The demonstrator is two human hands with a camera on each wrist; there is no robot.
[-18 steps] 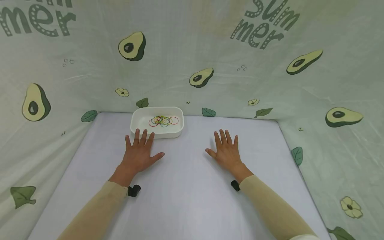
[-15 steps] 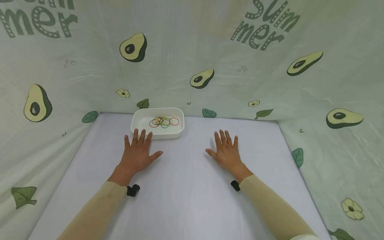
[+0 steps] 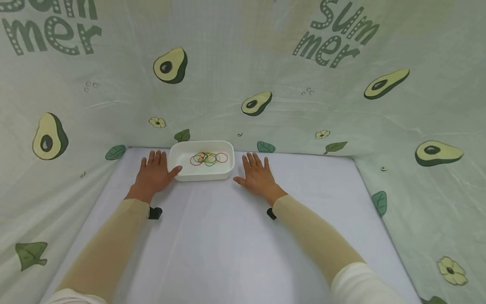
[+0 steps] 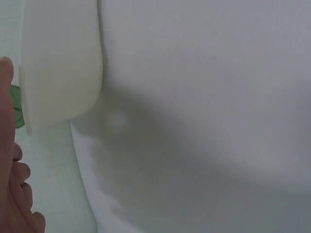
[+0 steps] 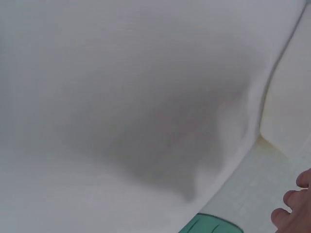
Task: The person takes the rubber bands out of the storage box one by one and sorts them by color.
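A white rectangular tray (image 3: 201, 177) stands at the back of the table, left of centre. Several thin coloured rubber bands (image 3: 208, 158) in red, yellow and green lie loosely heaped inside it. My left hand (image 3: 155, 174) is at the tray's left end with fingers straight, its thumb overlapping the front left corner. On the other side, my right hand (image 3: 258, 175) is just beyond the tray's right end, fingers extended and thumb toward the tray. Both hands are bare and hold nothing. The wrist views catch the tray wall (image 4: 63, 63) and a few fingertips (image 5: 294, 201).
A white cloth (image 3: 212, 245) covers the table. Pale green fabric printed with avocados (image 3: 256, 104) and leaves rises behind the tray and along both sides. A small black device (image 3: 155, 213) sits at the left wrist and another (image 3: 271, 213) at the right.
Both hands have moved forward and leftward, now flanking the tray. The left hand is no longer in front of it. The tray and rubber bands keep their place; the head view has shifted slightly.
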